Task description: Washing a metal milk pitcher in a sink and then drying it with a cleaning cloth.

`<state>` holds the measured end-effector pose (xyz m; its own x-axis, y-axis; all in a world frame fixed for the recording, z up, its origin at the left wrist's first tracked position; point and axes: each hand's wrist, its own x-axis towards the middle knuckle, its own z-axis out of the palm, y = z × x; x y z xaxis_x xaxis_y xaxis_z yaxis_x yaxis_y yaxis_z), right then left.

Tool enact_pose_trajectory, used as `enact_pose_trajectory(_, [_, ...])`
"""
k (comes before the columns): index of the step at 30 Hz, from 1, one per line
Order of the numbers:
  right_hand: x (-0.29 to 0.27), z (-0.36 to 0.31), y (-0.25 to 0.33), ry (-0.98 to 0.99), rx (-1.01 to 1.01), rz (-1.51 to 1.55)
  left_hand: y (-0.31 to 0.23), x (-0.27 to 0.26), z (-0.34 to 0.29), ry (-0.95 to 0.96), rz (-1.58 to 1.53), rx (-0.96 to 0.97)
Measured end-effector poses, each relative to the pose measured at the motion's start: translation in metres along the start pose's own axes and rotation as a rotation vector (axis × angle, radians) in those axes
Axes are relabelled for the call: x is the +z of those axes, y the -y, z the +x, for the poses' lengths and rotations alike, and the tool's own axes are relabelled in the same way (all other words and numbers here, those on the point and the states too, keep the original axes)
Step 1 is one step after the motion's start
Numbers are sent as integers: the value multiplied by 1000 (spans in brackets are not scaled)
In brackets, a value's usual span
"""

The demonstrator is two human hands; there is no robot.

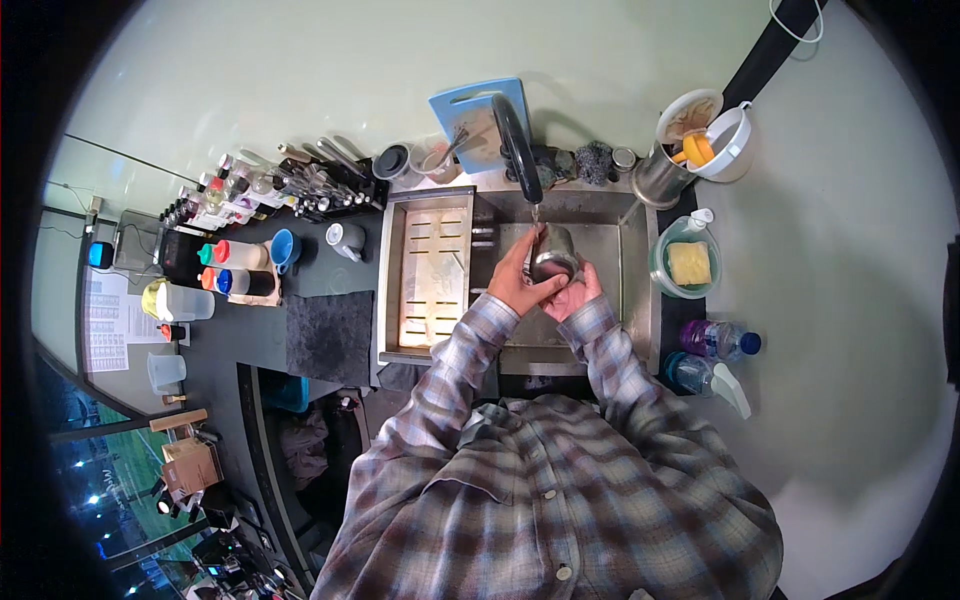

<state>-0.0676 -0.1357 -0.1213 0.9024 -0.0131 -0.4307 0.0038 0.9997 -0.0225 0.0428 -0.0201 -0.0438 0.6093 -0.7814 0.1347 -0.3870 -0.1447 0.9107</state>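
Left hand [520, 282] and right hand [574, 296] curled fingers round the metal cup [556, 252] — rinsing under the tap [518, 155] seemed under way, unfinished

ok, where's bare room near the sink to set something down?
Bare: slotted drain tray, left of the open basin; black cloth, left of that tray. Crowded: mid-basin, with left hand and right hand at the metal cup under the faucet; right side, with yellow sponge, spray bottle.

Metal vessel [555, 262] silver-grey; shirt [545, 500] plaid (brown, grey, blue); cloth [329, 337] perhaps black.
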Motion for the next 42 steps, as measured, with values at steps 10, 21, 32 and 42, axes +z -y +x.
enact_pose_trajectory(10, [-16, 8, 8, 37, 171, -114, 19, -4, -9, 8, 154, 98])
enact_pose_trajectory(21, [-3, 10, 12, 16, -135, -628, 12, -3, -19, 93, 171, 127])
enact_pose_trajectory(32, [10, 36, 24, -92, -953, -1792, 17, 10, -23, -166, -266, -51])
enact_pose_trajectory(42, [30, -9, 34, -282, -945, -1987, 27, 18, -21, -170, -283, -223])
